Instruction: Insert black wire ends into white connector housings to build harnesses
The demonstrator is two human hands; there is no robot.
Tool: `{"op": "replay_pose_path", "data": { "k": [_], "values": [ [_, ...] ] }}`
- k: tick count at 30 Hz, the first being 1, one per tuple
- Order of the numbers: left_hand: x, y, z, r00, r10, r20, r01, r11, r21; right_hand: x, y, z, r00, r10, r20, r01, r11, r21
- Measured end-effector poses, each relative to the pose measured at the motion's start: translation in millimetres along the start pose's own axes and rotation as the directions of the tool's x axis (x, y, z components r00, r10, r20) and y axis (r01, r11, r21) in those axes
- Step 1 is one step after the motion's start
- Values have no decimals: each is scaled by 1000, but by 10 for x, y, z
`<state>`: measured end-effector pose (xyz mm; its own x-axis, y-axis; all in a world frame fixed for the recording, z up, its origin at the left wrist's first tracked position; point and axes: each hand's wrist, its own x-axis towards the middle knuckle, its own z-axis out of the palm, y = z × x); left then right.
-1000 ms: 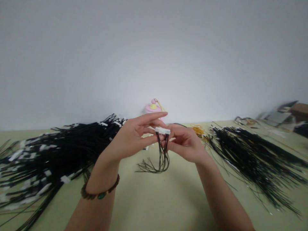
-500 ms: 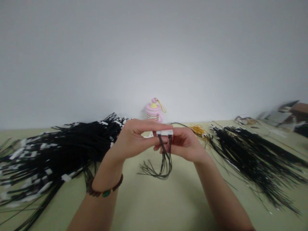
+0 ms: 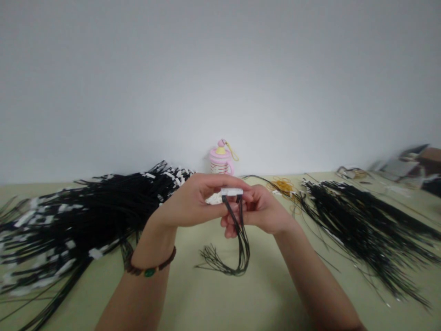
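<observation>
A white, oblong connector (image 3: 232,191) is held level and crosswise in the fingers of the left hand (image 3: 195,201) and the right hand (image 3: 267,211). Black wires (image 3: 247,253) are hung from its underside in two groups, curved leftward at the bottom, their loose ends fanned out in mid-air.

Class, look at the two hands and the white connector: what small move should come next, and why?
Perhaps the right hand should gather the black wires: they hang in a curve below the white connector, their loose ends splayed, while the left hand appears to hold the connector.
</observation>
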<state>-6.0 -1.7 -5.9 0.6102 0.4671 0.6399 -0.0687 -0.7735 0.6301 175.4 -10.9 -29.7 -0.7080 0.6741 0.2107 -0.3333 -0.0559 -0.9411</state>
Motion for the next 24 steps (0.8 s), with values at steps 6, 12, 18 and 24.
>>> {"op": "replay_pose_path", "data": {
  "k": [6,12,18,24],
  "values": [
    [23,-35,68,968,128,-217,-90,981,174,13,-28,20,988,-93,-119,89,995,-43],
    [57,-116,171,917,182,-354,-88,960,266,-18,-72,39,956,-170,-239,127,975,-184],
    [43,-67,145,857,40,-513,56,984,171,-79,-100,-19,967,-146,-210,88,960,-265],
    [6,40,-16,699,8,-715,2,1000,13,5,21,-9,994,-42,-99,11,956,-293]
  ]
}}
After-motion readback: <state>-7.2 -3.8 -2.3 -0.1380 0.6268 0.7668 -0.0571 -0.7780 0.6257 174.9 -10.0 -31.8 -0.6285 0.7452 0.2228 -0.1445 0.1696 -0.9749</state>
